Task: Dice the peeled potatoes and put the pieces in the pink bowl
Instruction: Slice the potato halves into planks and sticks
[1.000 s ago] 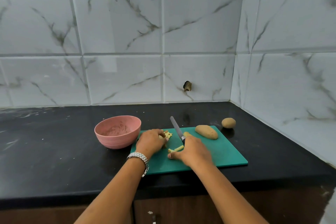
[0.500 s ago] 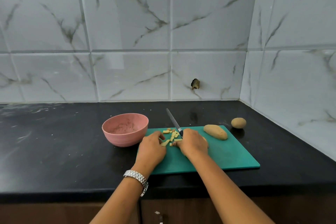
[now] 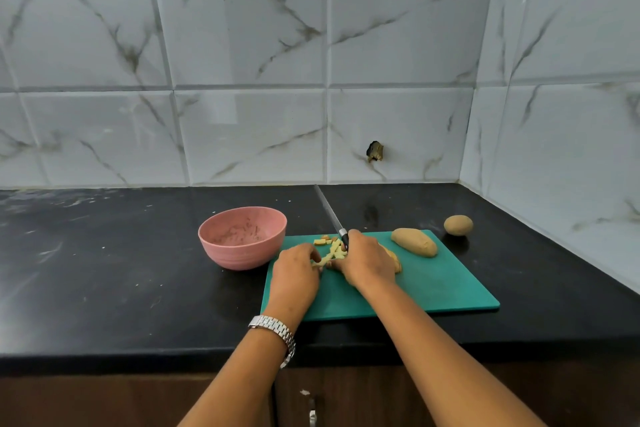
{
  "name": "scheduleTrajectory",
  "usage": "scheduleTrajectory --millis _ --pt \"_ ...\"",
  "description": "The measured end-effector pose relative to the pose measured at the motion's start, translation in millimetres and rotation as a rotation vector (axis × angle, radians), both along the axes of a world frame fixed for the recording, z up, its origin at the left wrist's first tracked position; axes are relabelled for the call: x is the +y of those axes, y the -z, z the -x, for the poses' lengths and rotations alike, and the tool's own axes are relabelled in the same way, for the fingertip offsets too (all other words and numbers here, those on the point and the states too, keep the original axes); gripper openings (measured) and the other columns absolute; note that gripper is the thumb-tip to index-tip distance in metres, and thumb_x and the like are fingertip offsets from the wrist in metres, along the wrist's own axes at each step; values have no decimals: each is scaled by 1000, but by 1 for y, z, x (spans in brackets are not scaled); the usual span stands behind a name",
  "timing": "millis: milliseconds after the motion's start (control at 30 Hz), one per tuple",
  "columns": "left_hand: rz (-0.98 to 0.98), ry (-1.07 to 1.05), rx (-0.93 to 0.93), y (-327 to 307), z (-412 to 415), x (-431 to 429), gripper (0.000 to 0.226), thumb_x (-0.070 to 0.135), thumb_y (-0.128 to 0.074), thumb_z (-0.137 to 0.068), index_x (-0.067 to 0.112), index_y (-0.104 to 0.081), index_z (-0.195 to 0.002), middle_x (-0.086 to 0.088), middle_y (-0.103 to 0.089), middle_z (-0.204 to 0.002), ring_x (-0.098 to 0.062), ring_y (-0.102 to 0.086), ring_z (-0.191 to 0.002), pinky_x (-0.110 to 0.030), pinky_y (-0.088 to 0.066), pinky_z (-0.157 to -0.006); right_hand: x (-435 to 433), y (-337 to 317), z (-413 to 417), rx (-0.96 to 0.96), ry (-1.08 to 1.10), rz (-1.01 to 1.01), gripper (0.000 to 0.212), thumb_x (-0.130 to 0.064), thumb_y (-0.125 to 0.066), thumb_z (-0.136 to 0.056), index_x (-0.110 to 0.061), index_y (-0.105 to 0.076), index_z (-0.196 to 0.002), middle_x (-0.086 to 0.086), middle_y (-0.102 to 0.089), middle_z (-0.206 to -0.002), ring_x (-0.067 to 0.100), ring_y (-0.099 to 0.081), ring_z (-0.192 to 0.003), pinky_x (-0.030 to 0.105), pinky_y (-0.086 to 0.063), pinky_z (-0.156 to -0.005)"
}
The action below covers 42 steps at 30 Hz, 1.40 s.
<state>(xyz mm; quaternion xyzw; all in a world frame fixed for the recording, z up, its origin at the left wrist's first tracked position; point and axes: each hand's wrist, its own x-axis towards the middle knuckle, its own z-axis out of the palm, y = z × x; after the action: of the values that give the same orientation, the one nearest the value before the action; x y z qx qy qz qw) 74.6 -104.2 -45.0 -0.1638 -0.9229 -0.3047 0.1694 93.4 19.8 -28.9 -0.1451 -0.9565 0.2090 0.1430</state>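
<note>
Corralling potato pieces near the pink bowl for a short transfer; my right hand is gripping the knife blade-away, left hand curling, grip unclear.

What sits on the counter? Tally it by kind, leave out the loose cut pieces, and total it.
Pink bowl: 1
Green cutting board: 1
Knife: 1
Whole potatoes: 2, one on the board, one off it
Part-cut potato: 1, half hidden by the right hand
Total: 6
</note>
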Motion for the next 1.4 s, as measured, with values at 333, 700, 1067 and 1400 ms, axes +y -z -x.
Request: scheduleTrajectory --millis 333,700,1067,1400 --pt "269 45 -151 -30 14 0 26 21 -73 -84 13 -66 -108 -4 -59 -122 -19 -54 -115 -26 -42 -94 6 7 3 132 -41 27 14 -19 -54 -97 -17 -52 -111 4 -64 -106 25 -58 -89 33 -43 -68" --pt "244 72 -230 -27 -1 -15 24 9 -64 -87 19 -68 -108 -4 -58 -122 -19 -55 -112 -24 -41 -96 13 6 5 30 -294 18 27 -4 -50 -88 -29 -51 -99 -4 -66 -103 22 -62 -92 39 -52 -76" --pt "237 63 -246 -22 -15 -18 17 15 -62 -88 17 -67 -104 -5 -50 -124 -19 -49 -115 -27 -38 -100 14 12 1 140 -201 -55 18 -24 -61 -95 -21 -47 -105 1 -64 -98 24 -62 -88 35 -44 -65" --pt "157 14 -241 -11 -34 -15 16 25 -60 -90 34 -63 -102 6 -37 -140 -19 -33 -129 -37 -30 -105 29 -4 -51 -1 -176 95 24 -44 -51 -100 -21 -50 -92 -3 -53 -85 17 -53 -79 31 -36 -60"
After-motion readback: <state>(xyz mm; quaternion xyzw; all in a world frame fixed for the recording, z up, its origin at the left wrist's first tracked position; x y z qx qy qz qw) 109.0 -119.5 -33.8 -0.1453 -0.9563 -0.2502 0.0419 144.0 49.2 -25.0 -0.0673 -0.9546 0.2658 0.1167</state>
